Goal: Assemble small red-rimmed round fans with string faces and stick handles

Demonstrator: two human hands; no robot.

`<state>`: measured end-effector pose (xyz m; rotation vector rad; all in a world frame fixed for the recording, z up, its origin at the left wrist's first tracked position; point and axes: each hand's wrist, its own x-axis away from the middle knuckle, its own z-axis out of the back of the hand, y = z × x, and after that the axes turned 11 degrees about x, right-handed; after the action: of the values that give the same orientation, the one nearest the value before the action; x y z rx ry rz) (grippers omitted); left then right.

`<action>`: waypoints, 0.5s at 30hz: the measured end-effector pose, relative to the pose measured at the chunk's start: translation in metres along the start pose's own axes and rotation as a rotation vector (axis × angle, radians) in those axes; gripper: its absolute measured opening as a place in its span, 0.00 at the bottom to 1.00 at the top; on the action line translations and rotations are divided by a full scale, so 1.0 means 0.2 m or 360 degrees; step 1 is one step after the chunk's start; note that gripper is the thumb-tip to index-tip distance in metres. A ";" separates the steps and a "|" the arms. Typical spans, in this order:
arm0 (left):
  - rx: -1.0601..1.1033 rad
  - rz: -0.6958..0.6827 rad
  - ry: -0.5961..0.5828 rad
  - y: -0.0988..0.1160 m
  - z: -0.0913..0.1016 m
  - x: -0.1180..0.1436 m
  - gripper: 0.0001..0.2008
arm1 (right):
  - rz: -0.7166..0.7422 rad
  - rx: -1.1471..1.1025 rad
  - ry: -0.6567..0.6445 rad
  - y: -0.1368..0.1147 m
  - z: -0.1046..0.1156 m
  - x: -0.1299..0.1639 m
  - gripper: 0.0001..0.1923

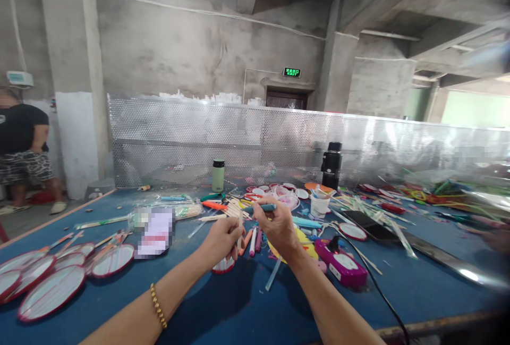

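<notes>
Stick point(240, 226) and teal tool point(269, 207) pinched close together above the bench point(131, 289)

A gold beaded bracelet point(158, 306) rings the wrist behind the left hand point(223, 237). That hand's fingers are closed on the stick, which stands nearly upright. The right hand point(280, 226) has its fingers curled shut around the teal tool, its narrow end pointing left toward the top of the stick; whether the two touch, I cannot tell.

Below the left fingers shows part of a red-rimmed disc point(223, 267). Well to their left, red-rimmed fans point(52, 293) overlap in a group, handles pointing away. Between the two hands lie several markers point(252, 243). To the right of the right fingers, past a yellow disc point(309, 246), sits a purple socket block point(346, 266) with a black plug in it.

Just beyond the fingers, pale sticks point(233, 208) lie scattered; beyond and to the right stands a white cup point(319, 207). Farther out rise a green bottle point(218, 176) and a black flask point(331, 168), before a perforated screen point(179, 137). Far left, a person point(22, 132) stands past the bench.
</notes>
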<state>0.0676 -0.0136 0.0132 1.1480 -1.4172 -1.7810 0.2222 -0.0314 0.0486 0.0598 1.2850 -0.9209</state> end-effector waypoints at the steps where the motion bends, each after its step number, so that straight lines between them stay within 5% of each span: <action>1: -0.0003 -0.0002 -0.0001 0.00 0.00 0.00 0.06 | -0.0001 -0.0004 0.0002 0.00 0.00 0.00 0.10; 15: -0.0027 0.0003 0.0003 0.00 -0.01 0.01 0.07 | -0.0031 0.0015 0.0010 -0.01 0.00 0.00 0.10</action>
<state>0.0685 -0.0157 0.0136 1.1392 -1.3990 -1.7869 0.2205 -0.0328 0.0499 0.0576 1.2893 -0.9440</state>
